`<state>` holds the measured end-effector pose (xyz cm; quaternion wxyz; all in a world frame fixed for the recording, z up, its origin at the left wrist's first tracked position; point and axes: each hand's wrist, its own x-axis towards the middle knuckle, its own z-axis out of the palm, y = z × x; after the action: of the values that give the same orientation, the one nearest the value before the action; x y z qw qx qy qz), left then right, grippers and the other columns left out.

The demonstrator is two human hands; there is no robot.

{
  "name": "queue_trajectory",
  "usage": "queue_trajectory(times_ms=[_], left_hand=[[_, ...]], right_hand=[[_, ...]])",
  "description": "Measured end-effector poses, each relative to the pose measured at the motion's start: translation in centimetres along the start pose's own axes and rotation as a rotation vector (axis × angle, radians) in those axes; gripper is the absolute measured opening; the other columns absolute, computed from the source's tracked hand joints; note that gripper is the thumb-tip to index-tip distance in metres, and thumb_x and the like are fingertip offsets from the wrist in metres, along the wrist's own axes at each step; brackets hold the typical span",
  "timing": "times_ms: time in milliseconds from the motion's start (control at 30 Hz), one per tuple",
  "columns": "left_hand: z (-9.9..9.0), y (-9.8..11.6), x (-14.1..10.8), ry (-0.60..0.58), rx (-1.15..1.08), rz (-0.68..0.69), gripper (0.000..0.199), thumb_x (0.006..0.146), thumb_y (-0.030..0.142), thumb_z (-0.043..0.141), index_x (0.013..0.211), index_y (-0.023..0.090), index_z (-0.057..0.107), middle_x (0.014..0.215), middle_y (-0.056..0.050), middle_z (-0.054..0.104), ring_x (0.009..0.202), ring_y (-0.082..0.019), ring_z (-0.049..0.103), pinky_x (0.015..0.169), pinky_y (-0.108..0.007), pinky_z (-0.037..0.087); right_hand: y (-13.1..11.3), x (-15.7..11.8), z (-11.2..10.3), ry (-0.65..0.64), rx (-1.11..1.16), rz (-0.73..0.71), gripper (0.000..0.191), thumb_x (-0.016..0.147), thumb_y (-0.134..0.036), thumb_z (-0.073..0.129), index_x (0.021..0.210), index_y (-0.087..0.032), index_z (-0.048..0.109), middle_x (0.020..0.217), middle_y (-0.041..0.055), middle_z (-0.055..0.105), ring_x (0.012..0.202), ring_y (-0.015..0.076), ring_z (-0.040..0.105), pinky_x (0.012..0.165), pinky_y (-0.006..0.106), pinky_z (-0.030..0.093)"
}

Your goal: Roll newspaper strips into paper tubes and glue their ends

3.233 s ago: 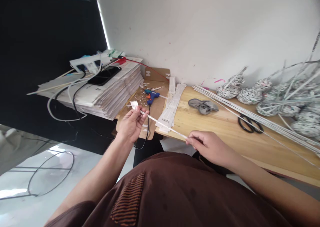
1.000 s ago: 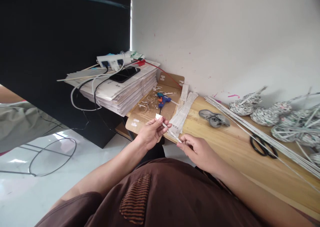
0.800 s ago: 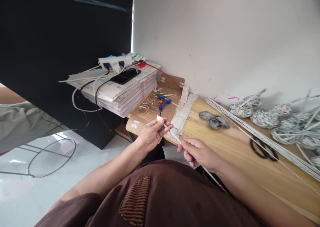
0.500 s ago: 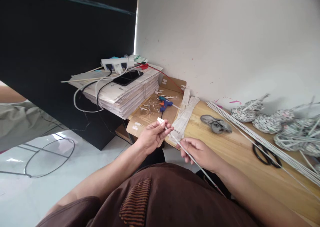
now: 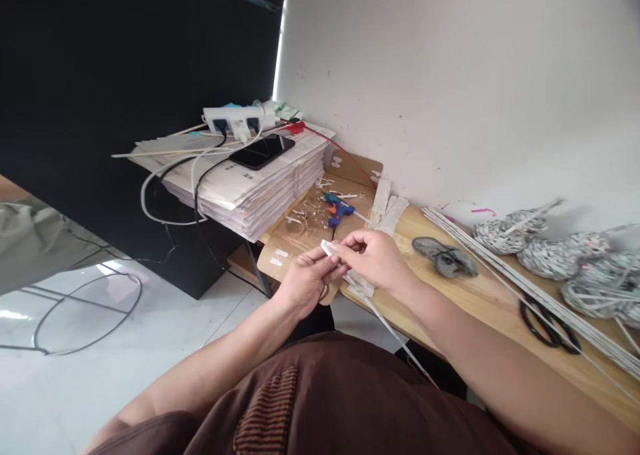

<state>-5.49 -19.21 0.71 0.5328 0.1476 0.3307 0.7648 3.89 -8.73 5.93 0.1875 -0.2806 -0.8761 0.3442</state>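
A long thin rolled paper tube [image 5: 390,331] slants from my hands down towards my lap, and its flat white end [image 5: 327,247] pokes out above my fingers. My left hand [image 5: 307,281] pinches the tube just below that end. Up against it, my right hand [image 5: 377,258] has its thumb and fingers closed on the same end of the paper. The fingers partly hide the tube between the two hands. Just beyond lies a blue glue gun [image 5: 340,211] on a brown cardboard sheet [image 5: 295,241] with paper scraps.
A tall stack of paper [image 5: 250,208] at left bears a phone [image 5: 263,151], a power strip [image 5: 240,118] and loose cables. On the wooden table [image 5: 480,315] are paper strips [image 5: 393,215], a grey cloth-like bundle [image 5: 447,258], a bunch of tubes [image 5: 500,268], black-handled scissors [image 5: 545,321] and woven paper pieces [image 5: 543,255].
My right hand has slid up from lower on the tube to its white end, meeting my left hand. The left hand keeps its pinch. The view has shifted slightly.
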Motion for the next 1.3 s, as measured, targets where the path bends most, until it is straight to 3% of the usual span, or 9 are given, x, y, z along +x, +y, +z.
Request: queue_trajectory(times_ms=[167, 233, 333, 500, 600, 667, 767, 1000, 1300], left_hand=[[-1.4, 0.2, 0.5, 0.05, -0.044, 0.001, 0.023, 0.073, 0.01, 0.074, 0.095, 0.012, 0.068, 0.086, -0.004, 0.071, 0.076, -0.011, 0.069, 0.072, -0.019, 0.057], [-2.0, 0.3, 0.7, 0.069, -0.046, -0.01, 0.017, 0.072, 0.012, 0.075, 0.087, 0.011, 0.066, 0.078, -0.003, 0.07, 0.071, -0.011, 0.069, 0.068, -0.018, 0.058], [-2.7, 0.7, 1.0, 0.1, -0.041, -0.048, 0.016, 0.071, 0.014, 0.077, 0.077, 0.01, 0.062, 0.078, -0.007, 0.07, 0.076, -0.016, 0.071, 0.066, -0.018, 0.058], [-3.6, 1.4, 1.6, 0.16, -0.079, -0.031, 0.016, 0.072, 0.013, 0.076, 0.077, 0.01, 0.061, 0.082, -0.009, 0.071, 0.084, -0.02, 0.072, 0.07, -0.018, 0.058], [-4.0, 1.6, 1.7, 0.15, -0.089, -0.03, 0.014, 0.072, 0.012, 0.075, 0.078, 0.01, 0.063, 0.083, -0.009, 0.071, 0.087, -0.021, 0.072, 0.071, -0.018, 0.058], [-4.3, 1.8, 1.8, 0.145, -0.09, -0.031, 0.013, 0.073, 0.012, 0.075, 0.079, 0.01, 0.064, 0.084, -0.009, 0.072, 0.089, -0.022, 0.072, 0.072, -0.019, 0.059], [-4.8, 1.9, 1.8, 0.16, -0.09, -0.023, 0.012, 0.073, 0.011, 0.075, 0.081, 0.01, 0.065, 0.085, -0.009, 0.072, 0.089, -0.023, 0.072, 0.073, -0.02, 0.059], [-5.2, 2.4, 1.7, 0.148, -0.091, -0.007, 0.012, 0.073, 0.011, 0.075, 0.082, 0.01, 0.068, 0.086, -0.008, 0.072, 0.087, -0.021, 0.072, 0.075, -0.02, 0.059], [-5.3, 2.1, 2.3, 0.177, -0.037, 0.017, 0.015, 0.073, 0.012, 0.075, 0.085, 0.009, 0.068, 0.087, -0.009, 0.071, 0.086, -0.02, 0.072, 0.074, -0.02, 0.058]], right_hand=[[-0.2, 0.9, 1.6, 0.031, 0.054, -0.078, 0.024, 0.078, -0.039, 0.065, 0.068, -0.018, 0.064, 0.071, 0.0009, 0.065, 0.061, 0.0111, 0.056, 0.057, 0.023, 0.041], [0.2, 1.4, 1.9, -0.033, 0.147, -0.07, 0.026, 0.08, -0.042, 0.063, 0.071, -0.018, 0.063, 0.068, 0.0002, 0.064, 0.059, 0.0108, 0.056, 0.055, 0.022, 0.042], [2.0, 3.3, 2.1, -0.136, 0.277, 0.063, 0.035, 0.084, -0.051, 0.056, 0.078, -0.018, 0.064, 0.068, 0.0014, 0.066, 0.058, 0.0115, 0.059, 0.054, 0.021, 0.044], [5.4, 8.4, 1.9, -0.067, 0.081, 0.442, 0.061, 0.083, -0.071, 0.042, 0.079, -0.015, 0.066, 0.065, 0.0074, 0.068, 0.044, 0.0127, 0.059, 0.038, 0.022, 0.039], [5.8, 10.8, 2.1, -0.103, -0.021, 0.535, 0.068, 0.075, -0.08, 0.044, 0.074, -0.015, 0.066, 0.057, 0.0089, 0.067, 0.036, 0.0149, 0.057, 0.031, 0.023, 0.038], [5.7, 11.8, 2.6, -0.092, -0.022, 0.566, 0.06, 0.067, -0.074, 0.061, 0.065, -0.014, 0.064, 0.049, 0.0082, 0.063, 0.032, 0.0147, 0.054, 0.027, 0.022, 0.035], [5.7, 12.6, 3.2, -0.039, 0.205, 0.675, 0.037, 0.066, -0.047, 0.077, 0.064, -0.014, 0.062, 0.04, 0.0046, 0.057, 0.028, 0.014, 0.05, 0.024, 0.02, 0.03], [5.2, 12.1, 2.0, -0.063, 0.713, 0.753, 0.014, 0.09, -0.02, 0.046, 0.085, -0.014, 0.057, 0.058, 0.0024, 0.066, 0.048, 0.0106, 0.063, 0.039, 0.016, 0.048], [5.2, 11.2, 2.6, -0.037, 1.002, 0.706, 0.009, 0.085, -0.012, 0.045, 0.086, -0.013, 0.054, 0.059, 0.004, 0.065, 0.05, 0.0131, 0.064, 0.045, 0.02, 0.053]])
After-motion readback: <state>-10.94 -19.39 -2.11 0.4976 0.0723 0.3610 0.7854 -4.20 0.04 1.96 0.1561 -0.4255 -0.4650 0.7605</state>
